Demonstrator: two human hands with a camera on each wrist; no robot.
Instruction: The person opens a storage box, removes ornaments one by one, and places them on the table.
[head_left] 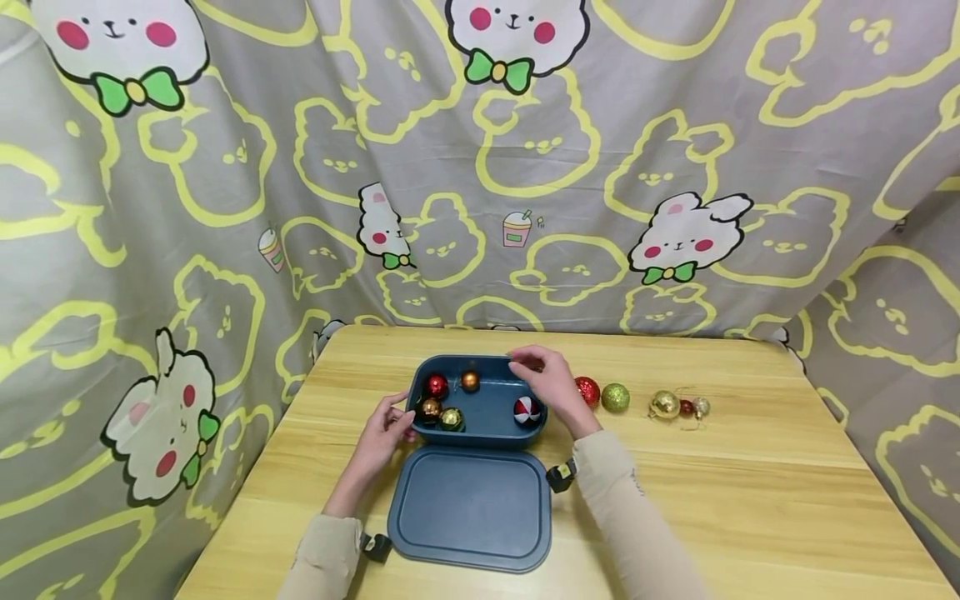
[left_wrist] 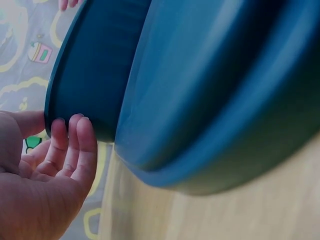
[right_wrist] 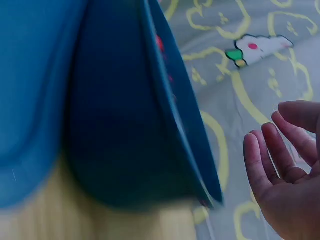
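A dark blue lidless box (head_left: 476, 438) stands on the table. My left hand (head_left: 382, 433) grips its left end, thumb at the rim and fingers against the outer wall (left_wrist: 92, 70). Inside lie a red bauble (head_left: 437, 385), a copper bauble (head_left: 469, 381), a bronze bauble (head_left: 430, 409), a gold bauble (head_left: 451, 418) and a red-and-white ball (head_left: 526, 409). Above the box's right end hovers my right hand (head_left: 553, 383). In the right wrist view its fingers (right_wrist: 255, 162) are loosely bent, apart from the wall, with nothing between them.
The matching blue lid (head_left: 471, 508) lies flat in front of the box. Right of the box are a red glitter bauble (head_left: 587, 392), a green bauble (head_left: 616, 397), a larger gold bauble (head_left: 664, 405) and two small ones. A patterned curtain (head_left: 570, 283) hangs behind the table.
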